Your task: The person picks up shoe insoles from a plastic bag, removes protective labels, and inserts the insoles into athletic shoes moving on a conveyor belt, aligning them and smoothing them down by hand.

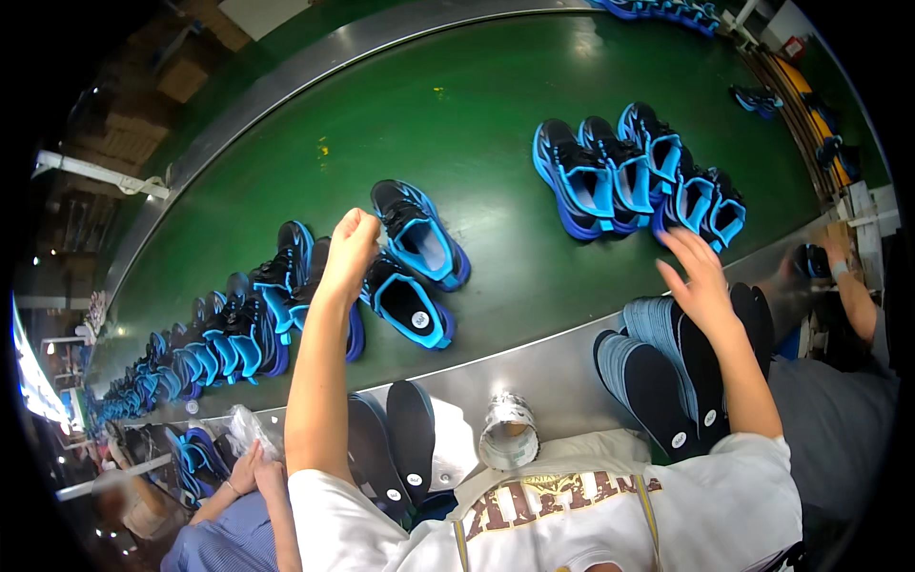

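My left hand (355, 250) is closed in a fist above the green belt; whatever it may hold is hidden. Just right of it stands a black and blue sneaker (412, 234). Nearer to me, another sneaker (405, 303) has a round white sticker on its insole. Fingers apart and holding nothing, my right hand (698, 276) reaches over the belt's near edge, beside a cluster of similar sneakers (620, 176). Below that hand, stacks of black insoles (648, 377) with grey-blue undersides lie on the metal ledge. More dark insoles (410, 429) lie below my left forearm.
The green conveyor belt (477, 114) has a metal edge. A long row of sneakers (219, 334) runs off left. A tape roll (510, 434) stands on the ledge before me. Other people's hands (253, 469) are at left, and another person's arm (853, 286) at right.
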A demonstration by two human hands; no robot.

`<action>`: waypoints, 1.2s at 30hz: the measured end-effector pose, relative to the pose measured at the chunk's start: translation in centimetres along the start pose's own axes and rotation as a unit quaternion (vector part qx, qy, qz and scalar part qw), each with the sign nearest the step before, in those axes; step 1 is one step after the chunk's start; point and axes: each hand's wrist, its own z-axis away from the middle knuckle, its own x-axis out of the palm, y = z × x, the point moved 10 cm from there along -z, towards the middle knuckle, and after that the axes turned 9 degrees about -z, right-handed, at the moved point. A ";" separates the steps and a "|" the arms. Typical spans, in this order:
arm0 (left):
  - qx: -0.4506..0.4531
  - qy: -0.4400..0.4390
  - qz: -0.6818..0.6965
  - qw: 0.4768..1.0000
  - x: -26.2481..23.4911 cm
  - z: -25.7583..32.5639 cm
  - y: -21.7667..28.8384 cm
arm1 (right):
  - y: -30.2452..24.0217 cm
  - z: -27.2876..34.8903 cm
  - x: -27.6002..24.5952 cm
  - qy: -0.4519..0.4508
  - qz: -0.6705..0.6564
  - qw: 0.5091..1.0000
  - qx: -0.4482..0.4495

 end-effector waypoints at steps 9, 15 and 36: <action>0.172 0.068 -0.569 0.801 3.3 -3.0 1.0 | 3.2 19.7 -2.3 -0.067 -0.083 0.955 0.275; 0.212 0.026 -0.413 0.885 9.2 -2.8 3.8 | 3.7 21.0 -4.1 -0.064 -0.005 0.956 0.285; 0.112 -0.065 -0.185 0.974 17.3 -2.1 -1.9 | -7.3 -3.1 16.5 -0.153 0.054 0.970 -0.182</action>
